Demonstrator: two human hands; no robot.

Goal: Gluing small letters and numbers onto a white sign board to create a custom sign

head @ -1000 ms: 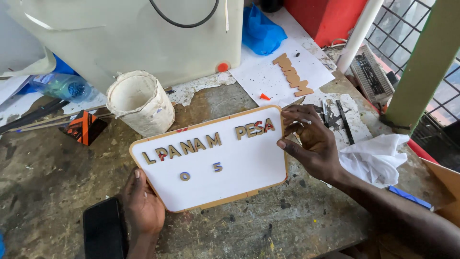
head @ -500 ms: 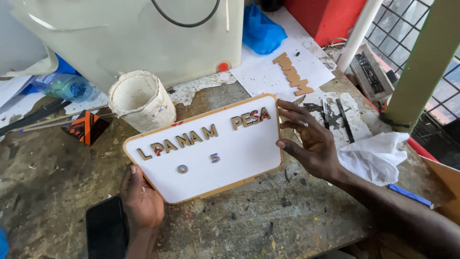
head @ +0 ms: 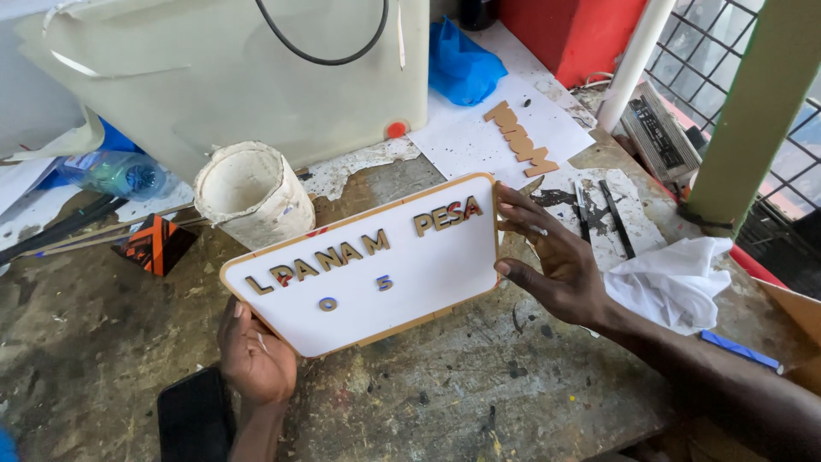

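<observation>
Signboard (head: 376,274), a white board with a wooden edge and small wooden letters glued on its face, is what we hold with both hands. On our right hand (head: 556,265) the fingers (head: 522,218) are spread and lie against the right edge of the board, the thumb low on the same edge. Our left hand (head: 255,359) grips the lower left corner from below; its fingers are hidden behind the board, so we cannot tell how they are set. The board is tilted, lifted a little above the stained table (head: 445,385). Just behind it stands a white plastic tub (head: 252,192). To the right lies a crumpled white cloth (head: 676,282). Farther back, more wooden letters (head: 520,139) lie in a row on a white sheet (head: 479,137). Near our left wrist lies a dark phone (head: 195,419).
</observation>
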